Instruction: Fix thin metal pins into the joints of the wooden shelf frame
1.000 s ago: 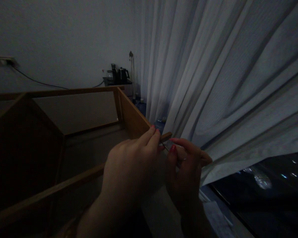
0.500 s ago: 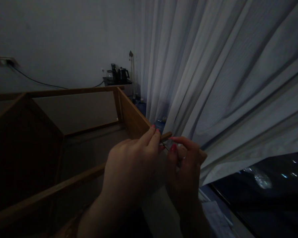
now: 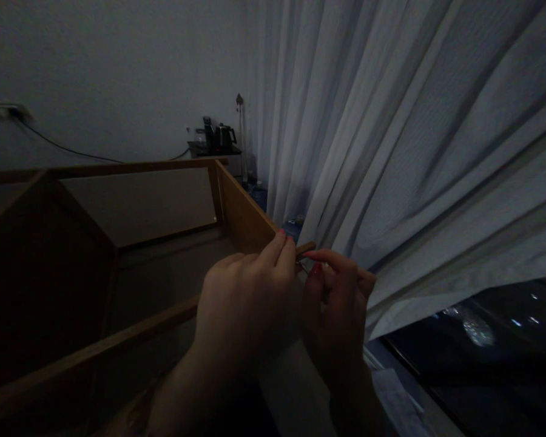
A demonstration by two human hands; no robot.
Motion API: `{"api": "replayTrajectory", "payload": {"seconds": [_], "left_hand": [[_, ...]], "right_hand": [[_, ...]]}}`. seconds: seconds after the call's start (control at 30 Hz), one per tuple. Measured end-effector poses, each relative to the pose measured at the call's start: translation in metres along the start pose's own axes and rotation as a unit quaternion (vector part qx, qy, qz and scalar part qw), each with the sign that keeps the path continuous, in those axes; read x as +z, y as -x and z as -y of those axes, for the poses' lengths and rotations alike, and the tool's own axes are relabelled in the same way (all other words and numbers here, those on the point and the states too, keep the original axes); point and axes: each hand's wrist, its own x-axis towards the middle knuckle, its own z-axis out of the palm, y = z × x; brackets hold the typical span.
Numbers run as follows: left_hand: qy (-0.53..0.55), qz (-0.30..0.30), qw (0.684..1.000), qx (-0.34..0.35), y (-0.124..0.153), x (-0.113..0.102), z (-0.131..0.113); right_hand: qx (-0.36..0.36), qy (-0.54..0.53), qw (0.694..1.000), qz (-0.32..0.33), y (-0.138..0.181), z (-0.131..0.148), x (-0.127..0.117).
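Observation:
My left hand point(image 3: 248, 297) is closed over the near right corner of a wooden furniture frame point(image 3: 248, 209), its fingertips pressed on the edge. Just past them a short end of a wooden rail point(image 3: 306, 247) sticks out to the right. My right hand point(image 3: 339, 297) is beside that end, with thumb and index finger pinched on a thin metal rod point(image 3: 304, 268). The rod's far tip meets the underside of the wood near my left fingers. Dim light and my fingers hide most of the rod, so its exact kind is unclear.
Long white curtains point(image 3: 391, 170) hang close on the right. A dark kettle point(image 3: 224, 136) stands on a small cabinet at the back. A black cable point(image 3: 68, 149) runs along the wall from a socket point(image 3: 6, 111). Papers point(image 3: 395, 394) lie at lower right.
My right hand has turned slightly and drawn a little left, its fingers more curled around the rod. My left hand has shifted slightly right while still on the frame corner.

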Motion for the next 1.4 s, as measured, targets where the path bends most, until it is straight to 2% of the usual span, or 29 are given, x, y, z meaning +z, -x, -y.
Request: {"api": "replayTrajectory", "payload": {"seconds": [0.17, 0.43, 0.63, 0.9, 1.1, 1.2, 1.3, 1.4], "left_hand": [[-0.022, -0.019, 1.0, -0.001, -0.002, 0.003, -0.002], [-0.01, -0.031, 0.999, 0.006, -0.001, 0.003, -0.003], [0.0, -0.009, 1.0, 0.006, -0.001, 0.003, -0.002], [0.013, -0.002, 1.0, -0.006, 0.0, 0.004, -0.003], [0.015, -0.002, 1.0, -0.012, 0.0, 0.008, -0.004], [0.019, 0.0, 1.0, -0.005, 0.001, 0.006, -0.003], [0.016, 0.035, 0.999, 0.006, 0.001, 0.003, -0.001], [0.007, 0.038, 0.999, 0.01, 0.0, 0.002, -0.001]], "right_hand": [[0.057, -0.047, 0.997, 0.012, 0.002, -0.001, 0.0], [0.055, -0.11, 0.992, -0.03, 0.009, 0.0, 0.005], [-0.045, -0.041, 0.998, 0.02, 0.0, -0.004, 0.004], [-0.105, -0.024, 0.992, 0.061, 0.005, -0.018, -0.004], [-0.151, -0.059, 0.983, 0.083, 0.01, -0.034, -0.005], [-0.17, -0.079, 0.982, 0.033, 0.01, -0.039, -0.003], [-0.19, -0.078, 0.978, -0.042, 0.011, -0.041, 0.001], [-0.217, -0.102, 0.968, -0.073, 0.014, -0.04, 0.004]]}}
